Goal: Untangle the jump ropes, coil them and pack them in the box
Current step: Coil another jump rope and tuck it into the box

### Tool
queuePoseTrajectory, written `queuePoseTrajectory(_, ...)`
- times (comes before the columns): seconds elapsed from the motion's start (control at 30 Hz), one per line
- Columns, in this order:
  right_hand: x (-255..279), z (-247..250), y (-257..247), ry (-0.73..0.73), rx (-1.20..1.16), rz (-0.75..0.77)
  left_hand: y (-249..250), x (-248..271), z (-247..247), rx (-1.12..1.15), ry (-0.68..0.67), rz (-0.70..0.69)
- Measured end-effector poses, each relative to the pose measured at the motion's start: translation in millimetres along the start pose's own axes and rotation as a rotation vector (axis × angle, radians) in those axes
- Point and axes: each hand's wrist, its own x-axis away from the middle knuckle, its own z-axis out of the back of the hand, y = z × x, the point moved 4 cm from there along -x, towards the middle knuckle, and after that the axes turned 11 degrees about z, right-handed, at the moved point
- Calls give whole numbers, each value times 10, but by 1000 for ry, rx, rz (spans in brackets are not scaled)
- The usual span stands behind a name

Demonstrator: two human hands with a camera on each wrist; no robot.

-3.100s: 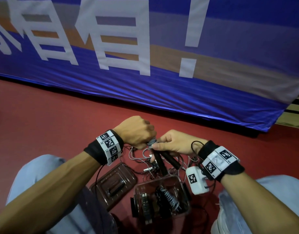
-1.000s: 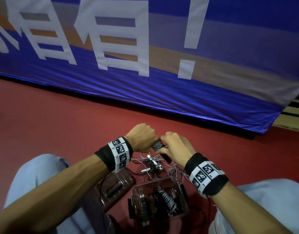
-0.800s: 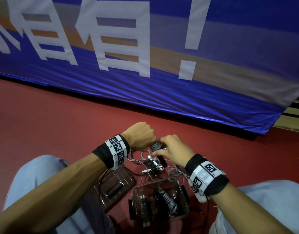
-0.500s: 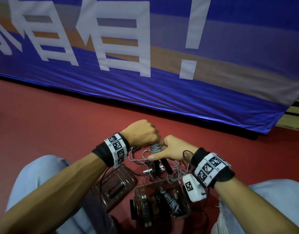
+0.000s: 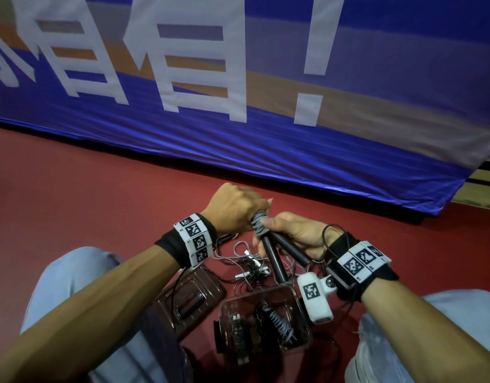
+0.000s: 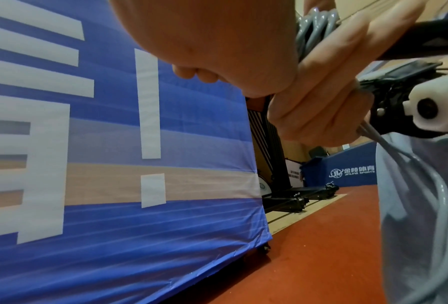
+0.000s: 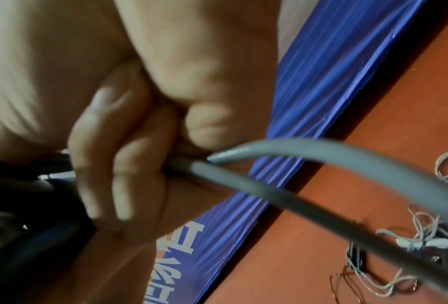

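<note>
so two coiled ropes (image 5: 274, 323) sit in the box (image 5: 307, 331) at lower centre, while the left hand (image 5: 234, 208) and right hand (image 5: 296, 233) grip a third rope (image 5: 259, 225), with a tangle (image 5: 249, 265) left.

A blue banner (image 5: 266, 150) with large white characters and an exclamation mark stood along the far edge of the red floor (image 5: 72, 194), and beyond its right end lay a strip of pale wooden flooring (image 5: 484, 186).
</note>
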Motion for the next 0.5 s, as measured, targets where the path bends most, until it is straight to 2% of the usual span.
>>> queuePoseTrajectory(0.2,39,-20,-96,32,-247,110,-10,33,-34,104,121,158)
queuePoseTrajectory(0.33,77,-18,-113,104,-304,137,-60,97,-108,205,119,294)
queuePoseTrajectory(0.43,101,47,-57,262,-182,70,-74,148,-169,319,82,513)
queuePoseTrajectory(0.5,42,60,-58,305,-200,107,-105,185,-266,455,60,709)
